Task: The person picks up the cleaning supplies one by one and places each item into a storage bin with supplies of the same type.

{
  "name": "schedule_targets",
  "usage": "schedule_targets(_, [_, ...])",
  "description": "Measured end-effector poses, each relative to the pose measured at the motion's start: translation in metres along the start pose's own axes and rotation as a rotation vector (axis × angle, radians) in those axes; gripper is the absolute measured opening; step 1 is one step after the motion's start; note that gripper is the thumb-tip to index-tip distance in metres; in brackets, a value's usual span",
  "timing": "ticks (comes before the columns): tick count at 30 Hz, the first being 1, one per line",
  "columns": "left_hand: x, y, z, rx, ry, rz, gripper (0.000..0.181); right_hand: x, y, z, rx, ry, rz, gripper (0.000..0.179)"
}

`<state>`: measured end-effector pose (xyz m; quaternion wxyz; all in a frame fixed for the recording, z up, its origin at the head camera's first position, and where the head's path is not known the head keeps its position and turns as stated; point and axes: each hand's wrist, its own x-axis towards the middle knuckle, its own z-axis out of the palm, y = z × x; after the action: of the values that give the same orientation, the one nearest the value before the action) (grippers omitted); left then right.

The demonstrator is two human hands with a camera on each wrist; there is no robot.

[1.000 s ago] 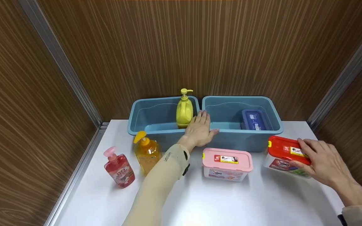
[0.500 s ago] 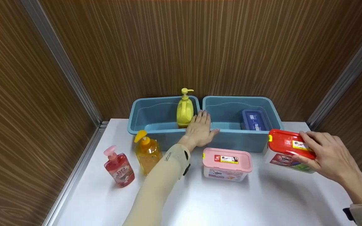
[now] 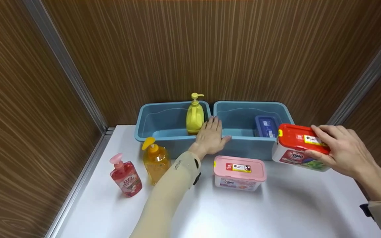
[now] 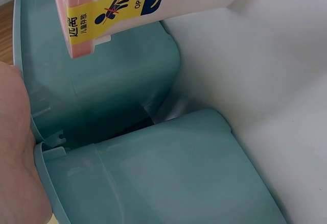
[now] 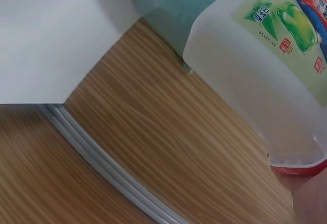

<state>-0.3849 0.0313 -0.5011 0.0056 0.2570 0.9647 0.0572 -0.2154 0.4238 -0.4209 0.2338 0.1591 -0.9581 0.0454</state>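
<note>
My right hand grips a white tub with a red lid by its right end, thumb in front and fingers over the lid. The tub is raised above the table, its left part overlapping the right blue bin in the head view. In the right wrist view the tub's pale side shows a green fruit label. My left hand lies with straight fingers over the adjoining rims of the two bins. Just beside it, a yellow pump bottle stands in the left bin.
A dark blue tub sits in the right bin. In front stands a pink-lidded tub. An orange pump bottle and a red pump bottle are at the left. Wood-grain walls enclose the white table.
My right hand has lifted the red-lidded tub off the table, bringing it up and toward the right bin. The left hand has stayed in place.
</note>
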Motion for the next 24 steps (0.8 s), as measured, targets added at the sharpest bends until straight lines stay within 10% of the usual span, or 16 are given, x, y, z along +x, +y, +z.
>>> schedule_targets(24, [0.002, 0.006, -0.002, 0.005, 0.012, 0.001, 0.091, 0.071, -0.006, -0.025, 0.038, -0.055, 0.018, 0.083])
